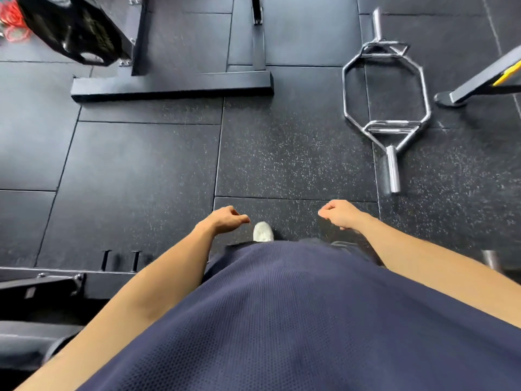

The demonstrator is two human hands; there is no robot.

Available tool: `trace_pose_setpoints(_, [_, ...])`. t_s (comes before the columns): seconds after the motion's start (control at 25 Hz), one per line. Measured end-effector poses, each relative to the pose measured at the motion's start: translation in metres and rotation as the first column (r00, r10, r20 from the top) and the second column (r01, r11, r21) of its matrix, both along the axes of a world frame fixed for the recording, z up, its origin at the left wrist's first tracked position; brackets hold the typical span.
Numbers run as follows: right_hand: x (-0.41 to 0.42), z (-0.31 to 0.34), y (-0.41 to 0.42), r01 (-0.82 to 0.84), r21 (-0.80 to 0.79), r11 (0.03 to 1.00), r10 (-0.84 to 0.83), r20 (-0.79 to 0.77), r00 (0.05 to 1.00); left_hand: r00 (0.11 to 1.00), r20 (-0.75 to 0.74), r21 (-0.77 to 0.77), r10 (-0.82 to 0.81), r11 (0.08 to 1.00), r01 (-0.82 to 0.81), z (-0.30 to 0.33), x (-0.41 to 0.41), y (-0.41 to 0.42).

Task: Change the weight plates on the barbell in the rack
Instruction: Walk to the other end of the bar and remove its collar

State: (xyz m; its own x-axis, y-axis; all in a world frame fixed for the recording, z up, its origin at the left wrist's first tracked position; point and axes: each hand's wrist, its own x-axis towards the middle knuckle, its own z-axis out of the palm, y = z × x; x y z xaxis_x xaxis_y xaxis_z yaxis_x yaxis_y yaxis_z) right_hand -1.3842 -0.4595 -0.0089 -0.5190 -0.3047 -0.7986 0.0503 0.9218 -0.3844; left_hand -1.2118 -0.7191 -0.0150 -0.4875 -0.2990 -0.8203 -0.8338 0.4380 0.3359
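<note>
Navy shirt (282, 320) fills the lower frame; my left hand (225, 220) and right hand (341, 214) hang loosely curled, holding nothing. Plates will be heavy; grip the rims two-handed.

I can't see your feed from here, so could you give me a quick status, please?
Left hand and right hand both empty, loosely curled. No barbell or plates in view. Hex bar lies on the floor, ahead right.

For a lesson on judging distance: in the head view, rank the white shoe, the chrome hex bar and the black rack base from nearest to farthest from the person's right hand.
1. White shoe, just left of the right hand.
2. Chrome hex bar, ahead to the right.
3. Black rack base, far ahead to the left.
</note>
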Motion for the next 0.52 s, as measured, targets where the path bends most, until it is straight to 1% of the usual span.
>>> trace_pose_setpoints(0.08, [-0.036, 0.005, -0.045, 0.002, -0.019, 1.0, -0.003, -0.04, 0.999, 0.999, -0.032, -0.026, -0.004, 1.0, 0.003, 0.006, -0.032, -0.043])
trace_pose_setpoints(0.2, [-0.086, 0.009, -0.122, -0.089, -0.04, 0.995, 0.087, -0.048, 0.995, 0.996, -0.033, 0.0, 0.079, 0.997, -0.079, 0.012, -0.067, -0.099])
trace_pose_setpoints(0.28, [-0.116, 0.006, -0.174, -0.172, -0.027, 0.985, 0.171, -0.031, 0.985, 0.986, -0.019, 0.002, 0.163, 0.987, -0.163, 0.009, -0.082, -0.135])
trace_pose_setpoints(0.4, [-0.155, -0.006, -0.249, -0.33, 0.01, 0.944, 0.33, -0.013, 0.944, 0.967, 0.014, -0.009, 0.253, 0.967, -0.253, 0.004, -0.098, -0.181])
trace_pose_setpoints(0.52, [-0.201, -0.015, -0.345, -0.467, 0.0, 0.884, 0.467, 0.007, 0.884, 0.912, 0.043, 0.003, 0.409, 0.913, -0.409, 0.003, -0.118, -0.235])
